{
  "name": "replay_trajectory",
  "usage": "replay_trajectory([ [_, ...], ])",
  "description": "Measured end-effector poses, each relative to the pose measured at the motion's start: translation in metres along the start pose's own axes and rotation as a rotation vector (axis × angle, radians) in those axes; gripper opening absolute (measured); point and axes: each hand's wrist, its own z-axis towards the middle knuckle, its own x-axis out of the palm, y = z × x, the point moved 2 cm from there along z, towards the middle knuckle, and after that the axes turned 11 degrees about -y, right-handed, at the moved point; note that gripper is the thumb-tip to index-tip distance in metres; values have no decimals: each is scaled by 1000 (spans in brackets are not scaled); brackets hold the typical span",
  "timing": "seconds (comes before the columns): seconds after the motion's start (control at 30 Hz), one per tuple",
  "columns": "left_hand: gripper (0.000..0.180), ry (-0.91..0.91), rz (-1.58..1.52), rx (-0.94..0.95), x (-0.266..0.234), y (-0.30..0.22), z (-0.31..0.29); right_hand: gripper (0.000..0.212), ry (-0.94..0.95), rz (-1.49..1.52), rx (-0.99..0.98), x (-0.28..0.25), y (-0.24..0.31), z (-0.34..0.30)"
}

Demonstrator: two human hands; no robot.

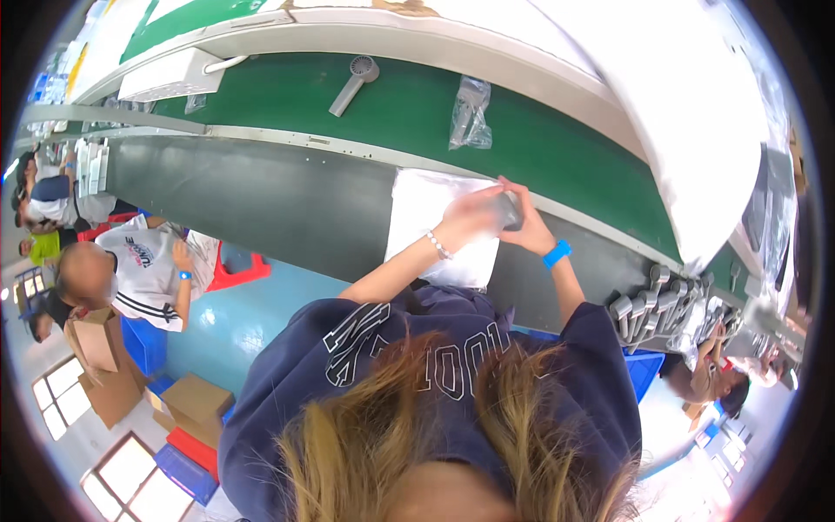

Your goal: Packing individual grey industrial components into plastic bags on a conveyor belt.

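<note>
Both of my hands meet over a white sheet point(426, 209) on the dark bench. Between them is a small dark grey object point(511, 212) with rounded edges; its kind is hard to make out. My right hand point(532, 224) is closed around its right side, thumb and fingers curved about it. From the left, my left hand point(472, 216) presses against it, somewhat blurred, its fingertips close to those of the right. Beyond them on the green shelf lie a grey handheld fan point(355, 84) and a second fan in a clear plastic bag point(470, 113).
Several grey handheld fans point(657, 304) are heaped at the bench's right end. A raised metal rail point(322, 141) runs between bench and green shelf. A white box point(172, 76) stands far left. Another person point(156, 270) sits to the left, near cardboard boxes point(196, 404).
</note>
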Motion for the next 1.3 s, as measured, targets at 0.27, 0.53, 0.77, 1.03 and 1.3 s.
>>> replay_trajectory([
  [0.27, 38, -37, 1528, 744, 23, -13, -18, 58, -29, -3, 225, -34, -47, 76],
  [0.53, 15, 421, 1725, 1200, -84, 133, -39, 39, -517, -583, 171, -226, -244, 196],
  [0.77, 16, 445, 1690, 1089, -125, 128, -55, 73, -519, -912, -223, 140, -75, 293],
  [1.03, 12, 76, 1910, 1049, -173, -69, -193, 81, 57, -745, -260, 282, -110, 372],
  [1.3, 10, -109, 1873, 1036, -168, -38, -164, 70, 120, -1038, -197, 276, -52, 359],
])
